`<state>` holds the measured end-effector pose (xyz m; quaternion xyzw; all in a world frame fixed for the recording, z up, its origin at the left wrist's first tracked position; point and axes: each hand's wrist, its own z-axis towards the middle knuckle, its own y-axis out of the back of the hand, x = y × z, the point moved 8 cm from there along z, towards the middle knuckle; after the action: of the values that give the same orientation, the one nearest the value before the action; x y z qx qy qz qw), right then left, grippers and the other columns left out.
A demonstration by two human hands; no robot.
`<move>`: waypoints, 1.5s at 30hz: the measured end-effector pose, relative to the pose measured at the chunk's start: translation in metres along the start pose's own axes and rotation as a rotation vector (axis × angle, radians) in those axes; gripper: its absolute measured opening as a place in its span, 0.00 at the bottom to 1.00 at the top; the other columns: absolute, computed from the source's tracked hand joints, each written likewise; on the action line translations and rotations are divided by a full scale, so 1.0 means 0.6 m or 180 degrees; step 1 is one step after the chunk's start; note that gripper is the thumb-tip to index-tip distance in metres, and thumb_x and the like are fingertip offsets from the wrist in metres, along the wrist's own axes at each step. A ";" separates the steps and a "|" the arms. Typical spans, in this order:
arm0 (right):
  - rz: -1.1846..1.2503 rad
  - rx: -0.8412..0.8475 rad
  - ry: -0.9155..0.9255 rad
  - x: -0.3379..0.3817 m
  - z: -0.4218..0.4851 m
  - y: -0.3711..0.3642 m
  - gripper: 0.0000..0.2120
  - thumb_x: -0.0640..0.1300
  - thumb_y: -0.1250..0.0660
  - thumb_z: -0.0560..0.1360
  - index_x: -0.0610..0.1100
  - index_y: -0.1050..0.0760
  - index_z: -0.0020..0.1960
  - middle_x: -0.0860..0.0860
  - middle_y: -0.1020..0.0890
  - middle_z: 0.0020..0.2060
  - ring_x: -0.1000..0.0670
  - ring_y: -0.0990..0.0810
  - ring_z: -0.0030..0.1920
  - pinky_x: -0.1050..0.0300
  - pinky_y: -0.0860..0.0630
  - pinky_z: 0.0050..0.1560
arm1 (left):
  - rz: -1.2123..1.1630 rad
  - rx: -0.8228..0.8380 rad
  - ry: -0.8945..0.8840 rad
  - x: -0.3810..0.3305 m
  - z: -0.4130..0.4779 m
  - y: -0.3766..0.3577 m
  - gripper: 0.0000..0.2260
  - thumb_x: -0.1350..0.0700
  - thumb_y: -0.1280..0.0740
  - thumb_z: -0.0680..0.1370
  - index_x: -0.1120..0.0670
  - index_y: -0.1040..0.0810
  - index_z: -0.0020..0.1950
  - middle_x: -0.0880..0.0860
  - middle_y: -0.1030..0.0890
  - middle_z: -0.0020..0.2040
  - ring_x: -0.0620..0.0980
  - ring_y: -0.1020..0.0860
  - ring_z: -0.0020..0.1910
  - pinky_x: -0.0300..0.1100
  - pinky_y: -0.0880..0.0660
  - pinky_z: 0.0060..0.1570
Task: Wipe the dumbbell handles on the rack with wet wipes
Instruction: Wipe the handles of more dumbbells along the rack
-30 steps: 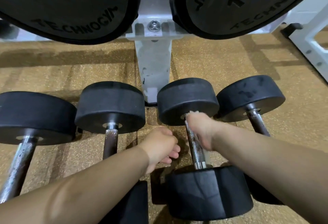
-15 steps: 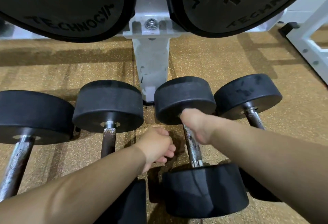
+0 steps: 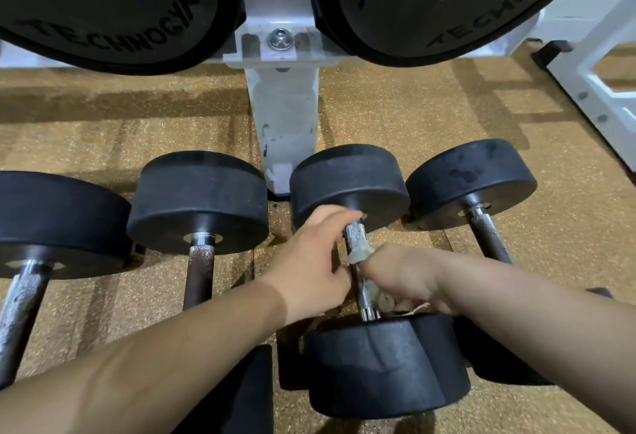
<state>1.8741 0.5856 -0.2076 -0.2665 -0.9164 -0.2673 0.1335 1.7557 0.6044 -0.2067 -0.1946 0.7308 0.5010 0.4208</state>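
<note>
A black dumbbell lies on the floor in the middle, its far head (image 3: 349, 182) by the rack post and its near head (image 3: 389, 364) close to me. Its knurled steel handle (image 3: 356, 235) shows between my hands. My right hand (image 3: 399, 277) is wrapped round the lower part of the handle with a white wet wipe (image 3: 359, 255) bunched under its fingers. My left hand (image 3: 309, 261) comes in from the left and holds the handle's far end, fingers laid over it next to the far head.
Two more dumbbells (image 3: 198, 199) (image 3: 51, 223) with rusty handles lie to the left and one (image 3: 471, 179) to the right. The white rack post (image 3: 284, 117) stands behind, with two large 17.5 dumbbell heads (image 3: 103, 3) overhead. A white frame (image 3: 602, 96) is at right.
My right hand slid with the wipe from the handle's far end down toward the near head. My left hand, idle in a loose fist before, moved right onto the handle.
</note>
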 end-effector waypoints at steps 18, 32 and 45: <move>0.1309 -0.0444 0.0027 -0.086 0.016 0.086 0.10 0.41 0.37 0.83 0.39 0.26 0.62 0.35 0.14 0.44 0.45 0.23 0.27 0.59 0.29 0.25 | -0.2088 -0.0058 0.1878 0.052 -0.007 0.044 0.14 0.56 0.22 0.69 0.63 0.16 0.49 0.61 0.15 0.44 0.56 0.19 0.41 0.49 0.24 0.45; 0.2123 -0.0922 0.0070 -0.069 0.015 0.012 0.10 0.43 0.37 0.82 0.42 0.21 0.46 0.47 0.21 0.37 0.48 0.24 0.40 0.59 0.27 0.34 | -0.1973 -0.0298 0.2918 0.080 -0.025 -0.049 0.09 0.56 0.41 0.85 0.60 0.24 0.57 0.59 0.19 0.56 0.58 0.20 0.56 0.50 0.23 0.61; 0.2644 -0.1078 -0.0155 -0.087 0.031 0.013 0.31 0.64 0.46 0.84 0.38 0.18 0.54 0.44 0.15 0.52 0.45 0.18 0.55 0.51 0.25 0.52 | 0.1013 0.1653 0.1327 -0.050 -0.002 -0.116 0.16 0.59 0.44 0.85 0.64 0.24 0.67 0.59 0.22 0.51 0.55 0.24 0.48 0.44 0.30 0.49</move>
<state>1.9195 0.5799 -0.2399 -0.6361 -0.6779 -0.3309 0.1624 1.8214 0.5696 -0.2216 -0.0630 0.9247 0.3076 0.2151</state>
